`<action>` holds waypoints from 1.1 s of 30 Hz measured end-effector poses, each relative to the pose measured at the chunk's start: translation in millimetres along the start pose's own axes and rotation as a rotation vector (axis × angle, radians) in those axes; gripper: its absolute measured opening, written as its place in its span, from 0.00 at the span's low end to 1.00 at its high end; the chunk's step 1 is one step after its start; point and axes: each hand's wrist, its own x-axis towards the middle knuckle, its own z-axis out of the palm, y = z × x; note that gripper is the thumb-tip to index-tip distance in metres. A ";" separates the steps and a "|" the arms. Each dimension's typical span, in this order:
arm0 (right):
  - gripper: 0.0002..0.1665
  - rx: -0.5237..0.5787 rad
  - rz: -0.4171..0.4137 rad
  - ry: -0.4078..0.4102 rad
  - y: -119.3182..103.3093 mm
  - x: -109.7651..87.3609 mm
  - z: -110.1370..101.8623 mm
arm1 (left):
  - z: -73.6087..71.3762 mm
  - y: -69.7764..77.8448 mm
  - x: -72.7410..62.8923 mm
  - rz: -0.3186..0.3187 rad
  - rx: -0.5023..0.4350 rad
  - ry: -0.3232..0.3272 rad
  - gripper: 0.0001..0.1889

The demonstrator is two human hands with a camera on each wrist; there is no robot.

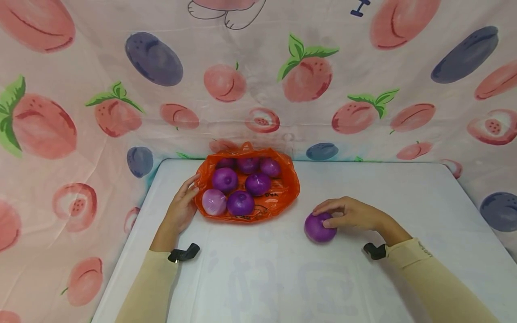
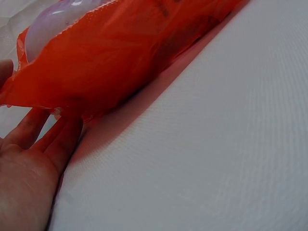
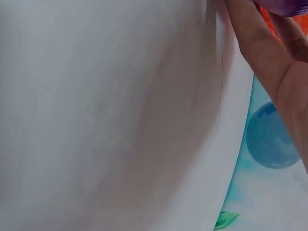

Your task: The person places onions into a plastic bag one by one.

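An orange plastic bag point(image 1: 278, 211) lies on its side on the table, its mouth facing me. Inside it sit several round purple onions point(image 1: 225, 180), one of them paler point(image 1: 214, 202). At the bag's left rim my left hand point(image 1: 182, 211) pinches the plastic; in the left wrist view the thumb is above the edge and the fingers go under it. To the right of the bag, my right hand point(image 1: 351, 214) grips a single purple onion point(image 1: 319, 229), with thumb and fingers over its top and side. The right wrist view shows only a sliver of that onion point(image 3: 286, 6).
The white-covered table point(image 1: 258, 278) reaches back to a wall cloth point(image 1: 258, 80) printed with peaches and dark oval fruits. The same cloth hangs along the left side. A black wrist mount point(image 1: 183, 253) sits on the left sleeve, another point(image 1: 374, 251) on the right.
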 end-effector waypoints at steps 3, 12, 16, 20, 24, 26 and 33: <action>0.21 -0.006 0.010 0.020 -2.3 0.8 0.9 | 0.1 -0.1 0.0 0.002 -0.003 -0.002 0.25; 0.18 -0.022 -0.019 0.078 -8.1 8.4 3.6 | 0.6 0.1 -0.5 0.008 0.002 -0.006 0.25; 0.18 -0.010 -0.020 0.125 -13.4 13.7 6.5 | 0.7 0.2 -0.8 0.014 0.000 -0.010 0.25; 0.18 -0.009 -0.031 0.159 -17.2 18.9 9.6 | 0.5 -0.1 -0.7 0.023 0.001 -0.017 0.25; 0.18 -0.004 -0.054 0.183 -23.8 23.3 12.5 | 0.5 -0.3 -0.4 0.029 0.001 -0.019 0.25; 0.18 0.006 -0.064 0.193 -28.6 25.1 14.3 | 0.4 -0.4 -0.2 0.028 -0.001 -0.019 0.25; 0.19 0.010 -0.085 0.264 -48.4 31.1 24.2 | 1.7 0.1 -1.2 0.026 0.000 -0.011 0.25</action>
